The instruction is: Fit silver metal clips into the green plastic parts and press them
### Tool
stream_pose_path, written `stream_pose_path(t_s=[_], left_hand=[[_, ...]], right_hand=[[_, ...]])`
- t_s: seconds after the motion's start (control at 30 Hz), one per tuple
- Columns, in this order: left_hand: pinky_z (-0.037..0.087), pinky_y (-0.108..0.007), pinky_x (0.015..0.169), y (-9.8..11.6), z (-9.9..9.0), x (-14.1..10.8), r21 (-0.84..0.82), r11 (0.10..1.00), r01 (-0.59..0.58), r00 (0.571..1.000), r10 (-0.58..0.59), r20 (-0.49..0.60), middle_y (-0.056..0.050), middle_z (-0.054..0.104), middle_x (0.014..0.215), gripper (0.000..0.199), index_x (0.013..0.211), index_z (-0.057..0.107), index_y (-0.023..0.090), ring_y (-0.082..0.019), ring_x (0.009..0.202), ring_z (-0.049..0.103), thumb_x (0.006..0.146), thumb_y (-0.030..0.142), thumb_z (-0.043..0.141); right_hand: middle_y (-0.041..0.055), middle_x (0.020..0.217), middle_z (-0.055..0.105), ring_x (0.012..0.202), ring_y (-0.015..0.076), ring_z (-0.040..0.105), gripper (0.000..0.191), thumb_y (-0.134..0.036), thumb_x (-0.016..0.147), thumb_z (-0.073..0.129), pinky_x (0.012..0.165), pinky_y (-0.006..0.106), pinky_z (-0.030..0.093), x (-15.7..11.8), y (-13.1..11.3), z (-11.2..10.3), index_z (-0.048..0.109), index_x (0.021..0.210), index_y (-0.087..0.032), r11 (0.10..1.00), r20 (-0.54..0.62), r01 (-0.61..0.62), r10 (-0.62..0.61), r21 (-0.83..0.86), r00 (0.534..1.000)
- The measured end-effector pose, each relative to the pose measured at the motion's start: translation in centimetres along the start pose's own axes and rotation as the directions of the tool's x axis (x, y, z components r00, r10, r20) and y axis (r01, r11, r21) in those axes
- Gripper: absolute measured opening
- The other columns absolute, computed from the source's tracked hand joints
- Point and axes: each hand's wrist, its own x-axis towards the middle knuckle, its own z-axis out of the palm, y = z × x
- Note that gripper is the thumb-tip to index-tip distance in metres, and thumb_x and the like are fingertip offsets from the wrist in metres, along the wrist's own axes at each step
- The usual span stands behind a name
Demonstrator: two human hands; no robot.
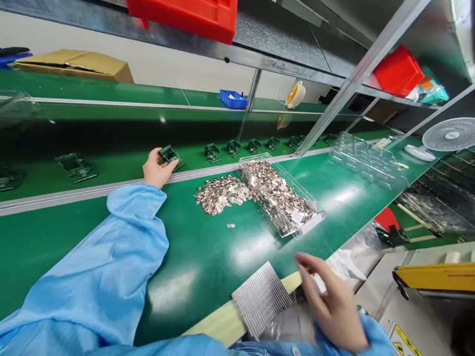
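Observation:
My left hand (158, 169) grips a small dark green part (168, 154) at the metal strip along the back of the green bench. My right hand (328, 296), blurred, hangs at the bench's front edge with its fingers curved; what lies between them cannot be made out. Left of it a ridged silver sheet (261, 299) rests over the edge. Small metal pieces form a pile (221, 194) mid-bench, beside a clear tray (317, 215) full of similar pieces. One piece (231, 226) lies apart in front of the pile.
Several dark green parts (212, 153) stand in a row along the back. Clear molded trays (367, 158) and a white fan (451, 134) are at the right. A shelf with red bins (185, 17) hangs above. A blue tray (233, 99) sits behind.

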Motion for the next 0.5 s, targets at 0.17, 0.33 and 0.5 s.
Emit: stream_pose_path(t_s=[0.17, 0.33, 0.5], left_hand=[[0.050, -0.040, 0.101, -1.1, 1.2, 2.6, 0.036, 0.999, 0.020, 0.988, -0.026, 0.153, -0.019, 0.059, 0.130, 0.076, 0.141, 0.042, 0.012, -0.027, 0.119, 0.060, 0.073, 0.024, 0.076], [0.047, -0.038, 0.104, -0.9, -0.2, 1.6, 0.032, 0.997, -0.077, 0.991, 0.073, 0.109, -0.017, 0.047, 0.144, 0.075, 0.140, 0.043, 0.017, -0.028, 0.133, 0.047, 0.074, 0.030, 0.076], [0.027, -0.042, 0.118, -2.2, -7.6, 0.7, 0.350, 0.905, -0.241, 0.901, 0.343, -0.267, -0.020, 0.037, 0.147, 0.063, 0.133, 0.046, 0.012, -0.028, 0.141, 0.033, 0.077, 0.028, 0.070]], right_hand=[[0.0071, 0.098, 0.069, 0.089, 0.0167, 0.067, 0.022, -0.017, 0.095, 0.046, 0.083, 0.026, 0.052, 11.6, -1.3, 9.2, 0.065, 0.107, -0.017, 0.993, 0.292, 0.016, 0.019, -0.118, 0.956], [0.0098, 0.098, 0.069, 0.086, 0.0215, 0.067, 0.018, -0.021, 0.092, 0.055, 0.078, 0.029, 0.049, 17.0, 0.0, 14.2, 0.069, 0.103, -0.018, 0.946, 0.328, -0.052, 0.163, -0.321, 0.931], [0.0107, 0.096, 0.065, 0.079, 0.0222, 0.064, 0.018, -0.025, 0.094, 0.051, 0.068, 0.030, 0.044, 17.8, 1.3, 15.5, 0.067, 0.093, -0.018, 0.931, 0.345, -0.026, 0.160, -0.364, 0.925]])
